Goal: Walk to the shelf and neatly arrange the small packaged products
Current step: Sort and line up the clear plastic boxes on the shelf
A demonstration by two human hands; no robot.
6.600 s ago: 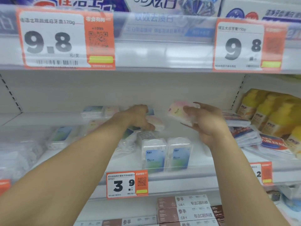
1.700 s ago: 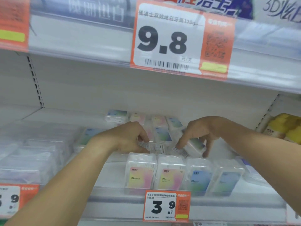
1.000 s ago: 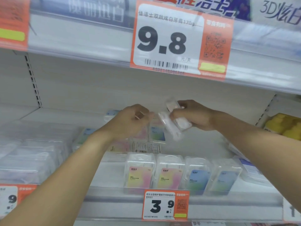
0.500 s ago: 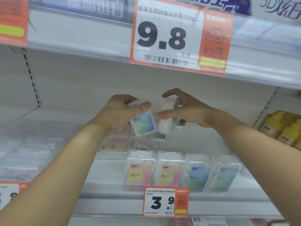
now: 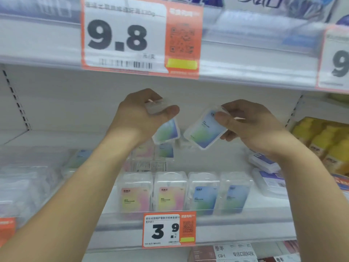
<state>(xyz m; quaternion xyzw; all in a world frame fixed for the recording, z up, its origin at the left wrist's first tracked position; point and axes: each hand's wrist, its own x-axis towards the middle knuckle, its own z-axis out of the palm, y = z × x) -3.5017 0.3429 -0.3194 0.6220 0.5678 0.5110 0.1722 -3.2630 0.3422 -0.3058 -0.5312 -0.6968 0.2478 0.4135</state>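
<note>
Both hands are raised above the middle shelf [image 5: 188, 222], each holding a small clear plastic pack with a blue-green label. My left hand [image 5: 139, 118] grips one pack [image 5: 167, 132] from above, its label hanging below the thumb. My right hand [image 5: 251, 125] holds the other pack [image 5: 204, 129] tilted, thumb across its top, label facing me. A short gap separates the two packs. Below, several packs stand upright along the shelf front: two pink-yellow packs [image 5: 151, 197] on the left, two blue-green packs [image 5: 219, 197] on the right. More packs [image 5: 151, 156] lie loose behind them.
A 3.9 price tag [image 5: 169, 230] hangs on the shelf lip. The upper shelf rail with its 9.8 tag [image 5: 139, 36] sits just above my hands. Yellow bottles [image 5: 324, 144] and flat blue-white boxes [image 5: 266, 167] fill the right; clear bagged goods [image 5: 24, 184] the left.
Both hands have drawn slightly apart and the right pack has turned label toward me. The view has shifted a little to the right.
</note>
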